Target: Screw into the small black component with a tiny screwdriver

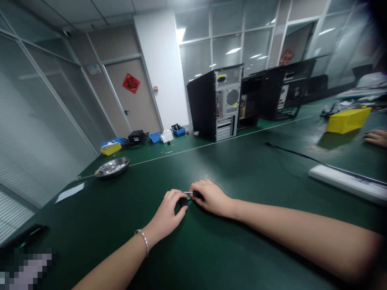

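Observation:
Both hands meet low over the green table (pixel 157 177) in the middle of the view. My left hand (pixel 169 209), with a silver bracelet at its wrist, pinches a small black part (pixel 183 201) between thumb and fingers; its exact kind is too small to tell. My right hand (pixel 211 197) is closed round the black handle of a small screwdriver (pixel 197 195). Its thin bright shaft points left to the fingertips of my left hand, where the tip is hidden. A bit of green shows between the two hands.
Computer cases (pixel 225 104) stand at the back. A steel bowl (pixel 113 167) and white paper (pixel 70 192) lie left, small blue trays (pixel 155 137) behind. At right are a white power strip (pixel 347 183), a yellow bin (pixel 347 121) and another person's hand (pixel 376 137).

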Action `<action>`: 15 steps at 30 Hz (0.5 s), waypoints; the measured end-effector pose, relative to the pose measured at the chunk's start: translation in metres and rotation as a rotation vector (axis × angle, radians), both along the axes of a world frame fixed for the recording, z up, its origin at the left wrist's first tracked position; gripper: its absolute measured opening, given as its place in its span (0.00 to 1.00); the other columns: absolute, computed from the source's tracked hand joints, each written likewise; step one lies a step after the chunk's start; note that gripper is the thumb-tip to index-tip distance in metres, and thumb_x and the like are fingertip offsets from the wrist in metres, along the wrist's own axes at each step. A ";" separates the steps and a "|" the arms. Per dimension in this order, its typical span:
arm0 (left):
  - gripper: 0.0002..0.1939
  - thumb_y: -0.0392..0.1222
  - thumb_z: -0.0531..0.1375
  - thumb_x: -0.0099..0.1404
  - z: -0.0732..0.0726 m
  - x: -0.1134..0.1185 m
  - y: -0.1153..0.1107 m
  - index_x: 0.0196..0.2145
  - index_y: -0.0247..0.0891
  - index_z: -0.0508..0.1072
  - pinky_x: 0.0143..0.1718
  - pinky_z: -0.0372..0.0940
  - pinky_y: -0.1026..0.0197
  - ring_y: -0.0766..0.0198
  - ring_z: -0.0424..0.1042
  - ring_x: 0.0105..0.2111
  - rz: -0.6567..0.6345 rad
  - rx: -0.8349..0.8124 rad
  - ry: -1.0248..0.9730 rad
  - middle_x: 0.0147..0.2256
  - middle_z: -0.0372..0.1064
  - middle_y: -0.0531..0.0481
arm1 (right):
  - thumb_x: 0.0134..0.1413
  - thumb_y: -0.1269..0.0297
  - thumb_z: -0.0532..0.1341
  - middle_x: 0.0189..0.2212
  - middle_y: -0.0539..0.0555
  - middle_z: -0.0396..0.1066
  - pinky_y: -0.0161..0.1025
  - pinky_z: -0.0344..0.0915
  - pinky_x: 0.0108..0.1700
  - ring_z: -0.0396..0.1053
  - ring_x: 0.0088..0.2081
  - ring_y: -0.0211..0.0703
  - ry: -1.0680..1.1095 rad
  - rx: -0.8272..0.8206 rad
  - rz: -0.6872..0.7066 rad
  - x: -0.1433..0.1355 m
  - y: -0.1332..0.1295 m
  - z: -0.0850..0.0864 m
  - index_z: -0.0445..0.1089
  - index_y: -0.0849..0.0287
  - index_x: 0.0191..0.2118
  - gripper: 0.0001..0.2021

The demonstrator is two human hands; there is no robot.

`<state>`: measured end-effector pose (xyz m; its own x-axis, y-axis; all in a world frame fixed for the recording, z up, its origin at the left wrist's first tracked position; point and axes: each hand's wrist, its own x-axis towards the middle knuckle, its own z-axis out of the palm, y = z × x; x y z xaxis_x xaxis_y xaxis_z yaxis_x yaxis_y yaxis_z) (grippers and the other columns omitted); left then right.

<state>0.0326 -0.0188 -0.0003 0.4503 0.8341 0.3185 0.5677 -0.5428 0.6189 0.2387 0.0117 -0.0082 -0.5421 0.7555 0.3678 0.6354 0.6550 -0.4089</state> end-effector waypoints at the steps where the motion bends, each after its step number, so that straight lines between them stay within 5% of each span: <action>1: 0.12 0.38 0.58 0.65 -0.001 -0.001 0.002 0.46 0.40 0.72 0.55 0.64 0.46 0.53 0.69 0.50 0.003 -0.045 -0.050 0.47 0.70 0.42 | 0.54 0.76 0.59 0.34 0.53 0.72 0.38 0.57 0.41 0.67 0.38 0.44 0.004 -0.007 -0.002 0.000 0.000 0.000 0.68 0.57 0.37 0.07; 8: 0.15 0.46 0.60 0.66 -0.003 -0.007 0.012 0.47 0.36 0.72 0.58 0.64 0.46 0.53 0.73 0.51 -0.063 -0.543 -0.704 0.51 0.72 0.39 | 0.54 0.72 0.61 0.34 0.52 0.73 0.35 0.58 0.36 0.67 0.35 0.41 0.043 -0.050 -0.018 0.002 -0.003 0.001 0.69 0.56 0.37 0.05; 15: 0.15 0.47 0.62 0.65 0.002 -0.005 0.011 0.43 0.32 0.76 0.48 0.66 0.55 0.57 0.73 0.42 -0.049 -0.639 -0.878 0.43 0.74 0.39 | 0.54 0.70 0.64 0.37 0.53 0.73 0.36 0.60 0.40 0.68 0.39 0.43 0.061 -0.063 0.013 0.003 -0.004 0.003 0.70 0.57 0.41 0.08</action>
